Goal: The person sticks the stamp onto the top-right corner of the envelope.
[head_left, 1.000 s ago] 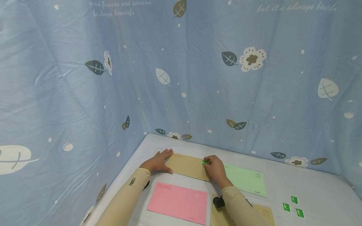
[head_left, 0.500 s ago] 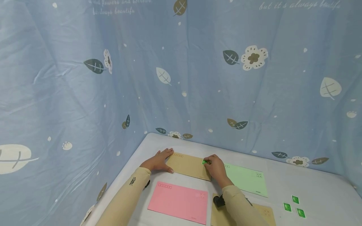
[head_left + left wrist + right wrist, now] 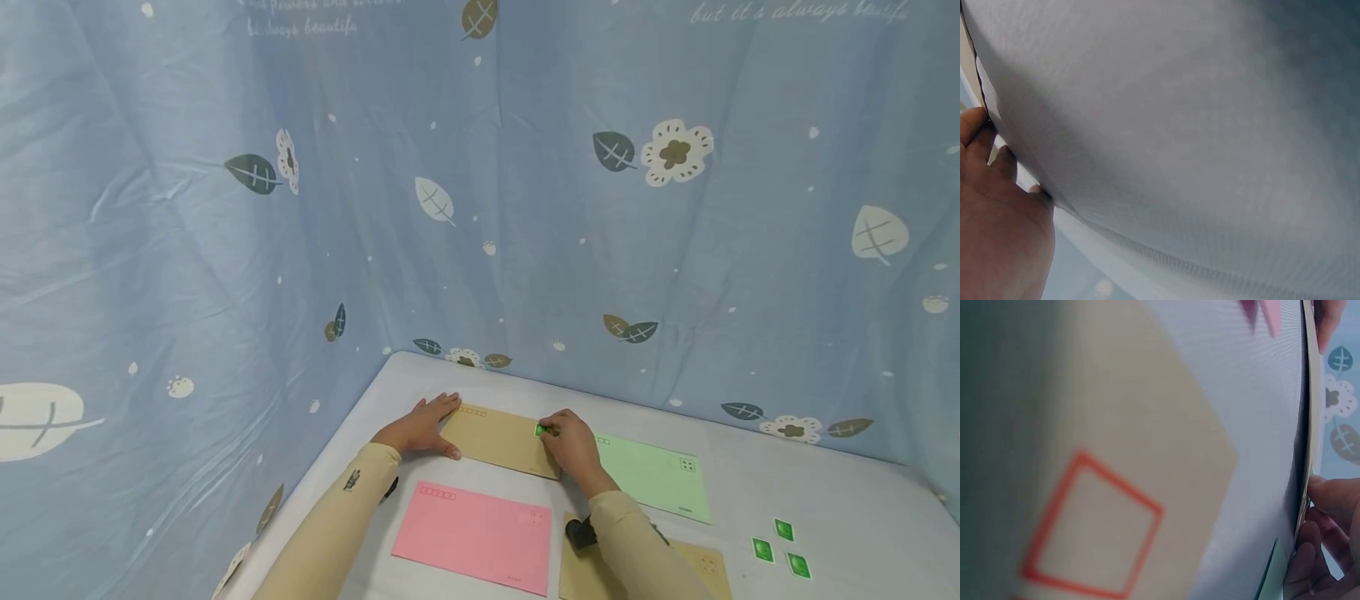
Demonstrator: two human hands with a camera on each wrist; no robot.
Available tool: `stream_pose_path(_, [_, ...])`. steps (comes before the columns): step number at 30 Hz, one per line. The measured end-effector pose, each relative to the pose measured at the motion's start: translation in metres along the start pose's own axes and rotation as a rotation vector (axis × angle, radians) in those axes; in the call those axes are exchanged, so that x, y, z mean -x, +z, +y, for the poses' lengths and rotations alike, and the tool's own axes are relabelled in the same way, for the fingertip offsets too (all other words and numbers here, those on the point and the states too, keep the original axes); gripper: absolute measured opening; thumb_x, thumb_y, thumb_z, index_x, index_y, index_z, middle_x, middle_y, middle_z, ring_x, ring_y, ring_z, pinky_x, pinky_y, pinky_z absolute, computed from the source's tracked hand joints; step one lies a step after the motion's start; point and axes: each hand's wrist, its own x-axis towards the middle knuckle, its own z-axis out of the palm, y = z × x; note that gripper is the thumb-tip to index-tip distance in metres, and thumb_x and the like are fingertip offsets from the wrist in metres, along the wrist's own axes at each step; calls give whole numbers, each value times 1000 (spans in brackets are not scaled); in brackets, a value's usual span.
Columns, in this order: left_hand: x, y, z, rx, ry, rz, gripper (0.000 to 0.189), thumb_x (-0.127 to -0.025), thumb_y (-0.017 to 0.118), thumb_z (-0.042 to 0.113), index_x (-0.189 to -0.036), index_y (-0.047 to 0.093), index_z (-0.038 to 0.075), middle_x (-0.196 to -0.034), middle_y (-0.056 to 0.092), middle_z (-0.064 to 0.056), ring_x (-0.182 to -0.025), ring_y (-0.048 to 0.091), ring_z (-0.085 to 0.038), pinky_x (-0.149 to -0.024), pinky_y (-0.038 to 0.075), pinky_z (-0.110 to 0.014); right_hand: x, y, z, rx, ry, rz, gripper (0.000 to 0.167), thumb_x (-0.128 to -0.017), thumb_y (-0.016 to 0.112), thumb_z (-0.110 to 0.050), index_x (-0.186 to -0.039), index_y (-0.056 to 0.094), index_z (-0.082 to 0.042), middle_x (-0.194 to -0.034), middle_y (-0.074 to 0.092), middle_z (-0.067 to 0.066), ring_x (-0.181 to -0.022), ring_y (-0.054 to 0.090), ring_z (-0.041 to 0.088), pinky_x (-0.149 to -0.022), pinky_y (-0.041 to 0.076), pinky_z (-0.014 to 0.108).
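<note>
In the head view a brown envelope [image 3: 498,442] lies at the back of the table. My left hand [image 3: 420,427] rests on its left end, thumb and fingers spread. At the upper right corner my right hand [image 3: 573,450] pinches a small green stamp [image 3: 541,429] against the paper, fingers curled. The right wrist view has the thumb and fingers [image 3: 1335,497] close together at the envelope's edge. In the left wrist view the left hand's fingers [image 3: 1004,164] touch down at the far left; most of that view is blurred white tabletop.
A pink envelope [image 3: 472,537] lies in front, a light green envelope [image 3: 660,479] to the right. A second brown envelope [image 3: 686,562] is partly under the right forearm. Three loose green stamps [image 3: 783,530] lie at the right. A blue patterned curtain [image 3: 525,208] borders the table.
Both hands stay in place on the brown envelope. The right fingers shift only slightly at the stamp, and the head view moves a little.
</note>
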Motion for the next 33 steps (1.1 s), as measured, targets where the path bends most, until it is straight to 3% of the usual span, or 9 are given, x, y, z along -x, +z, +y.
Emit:
stream_pose_path(21, [-2,-1,2,2,-13,0,111,-73,90,45,-160,31,8,-168,24,-5,-156,16,-27,-127,7,-48,1,-1,-3,1,14,2,17,-89,77,-8,-106,79,-6,-112,67,10,-100,68,30,-84,58,46])
stream_pose_path(33, [-1,-1,2,7,-8,3,111,-73,90,45,-160,31,8,-168,25,-5,-155,17,-27,-127,7,-48,1,-2,-3,-58,38,24,20,-89,76,-8,-109,78,-6,-113,66,10,-97,67,28,-81,58,45])
